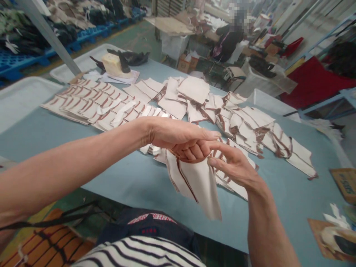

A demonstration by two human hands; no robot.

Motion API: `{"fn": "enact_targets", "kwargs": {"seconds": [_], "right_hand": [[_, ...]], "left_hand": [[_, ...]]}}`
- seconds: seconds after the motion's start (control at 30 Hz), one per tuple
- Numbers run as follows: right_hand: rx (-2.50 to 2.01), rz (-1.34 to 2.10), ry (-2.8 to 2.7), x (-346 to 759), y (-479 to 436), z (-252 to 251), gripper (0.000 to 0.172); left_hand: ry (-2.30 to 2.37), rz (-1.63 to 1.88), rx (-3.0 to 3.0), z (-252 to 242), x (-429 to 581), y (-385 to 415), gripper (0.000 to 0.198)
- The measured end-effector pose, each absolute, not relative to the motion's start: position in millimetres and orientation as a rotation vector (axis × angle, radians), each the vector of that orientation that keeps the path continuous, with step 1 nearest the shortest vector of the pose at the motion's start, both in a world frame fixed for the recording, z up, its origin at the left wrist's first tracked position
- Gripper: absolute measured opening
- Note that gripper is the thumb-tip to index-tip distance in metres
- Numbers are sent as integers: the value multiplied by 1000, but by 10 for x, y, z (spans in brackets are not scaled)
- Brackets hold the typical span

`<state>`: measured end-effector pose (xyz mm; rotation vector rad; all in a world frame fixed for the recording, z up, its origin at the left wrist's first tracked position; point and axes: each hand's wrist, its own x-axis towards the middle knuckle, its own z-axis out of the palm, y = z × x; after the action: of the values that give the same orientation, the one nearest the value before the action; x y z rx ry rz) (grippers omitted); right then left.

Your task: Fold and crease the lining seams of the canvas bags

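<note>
An off-white fabric piece with brown trim hangs between my hands, over the table's near edge. My left hand has its fingers curled at the brown upper edge of this piece; part of the grip is hidden behind the back of the hand. At the right end of the same edge, my right hand pinches the fabric between thumb and fingers, close to the left fingertips. Behind my hands lie overlapping rows of similar fabric pieces with brown edges. A looser pile of fabric pieces spreads farther back and right.
The blue-grey table carries white strips across the rows. A yellowish block and dark cloth stand at the back left. Cardboard lies at the right. A person sits beyond the table.
</note>
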<state>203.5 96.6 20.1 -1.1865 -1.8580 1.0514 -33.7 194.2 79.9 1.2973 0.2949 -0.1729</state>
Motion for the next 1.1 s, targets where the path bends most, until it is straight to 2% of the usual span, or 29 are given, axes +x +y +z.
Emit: {"fn": "enact_targets", "kwargs": {"seconds": [0.37, 0.57, 0.67, 0.77, 0.87, 0.93, 1.1], "right_hand": [[-1365, 1136, -1789, 2287, 1029, 222, 53], [-1263, 1145, -1848, 2198, 1024, 259, 45], [-1144, 1040, -1925, 2059, 962, 381, 38], [-1067, 773, -2084, 1882, 864, 522, 39], [-1001, 560, -2225, 1724, 772, 597, 39], [-958, 506, -2241, 1647, 728, 597, 40], [-1018, 581, -2244, 1566, 691, 485, 46]], "left_hand": [[214, -190, 1101, 842, -224, 1914, 54], [226, -103, 1073, 832, -299, 1864, 53], [313, -52, 1238, 846, -425, 1786, 40], [437, 14, 1400, 827, -598, 1671, 17], [517, -42, 1444, 794, -741, 1569, 30], [555, -52, 1479, 780, -790, 1521, 31], [578, -48, 1577, 736, -801, 1475, 39]]}}
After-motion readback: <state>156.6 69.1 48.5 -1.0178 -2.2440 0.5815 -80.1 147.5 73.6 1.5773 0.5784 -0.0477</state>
